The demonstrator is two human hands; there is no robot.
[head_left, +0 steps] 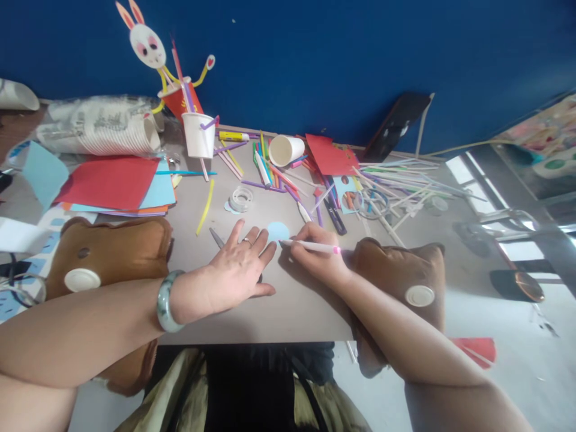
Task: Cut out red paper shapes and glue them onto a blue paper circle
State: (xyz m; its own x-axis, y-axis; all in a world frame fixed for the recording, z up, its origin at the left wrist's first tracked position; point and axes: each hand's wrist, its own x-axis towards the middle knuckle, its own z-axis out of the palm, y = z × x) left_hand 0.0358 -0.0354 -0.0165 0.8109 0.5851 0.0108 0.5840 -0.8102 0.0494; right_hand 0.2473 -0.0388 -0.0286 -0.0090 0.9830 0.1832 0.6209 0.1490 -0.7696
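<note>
My right hand (321,258) is closed round a white felt-tip pen (317,246) with a pink end. The pen's tip points left, close to a light blue paper disc (278,231) lying on the table. My left hand (238,264) is spread open, palm down, with its fingertips near the disc's left edge. Whether those fingertips press on the paper I cannot tell. Partly under the left hand lies a grey pointed blade (216,237), most of it hidden. Just beyond this hand sits a roll of clear tape (241,198).
Brown cushions (112,249) flank the table's front. Behind stand a white paper cup (198,137) and a rabbit-faced figure (147,48). Red paper sheets (110,183) are stacked left. Pens, a tipped-over cup (287,150) and many coloured sticks (405,183) cover the back and right.
</note>
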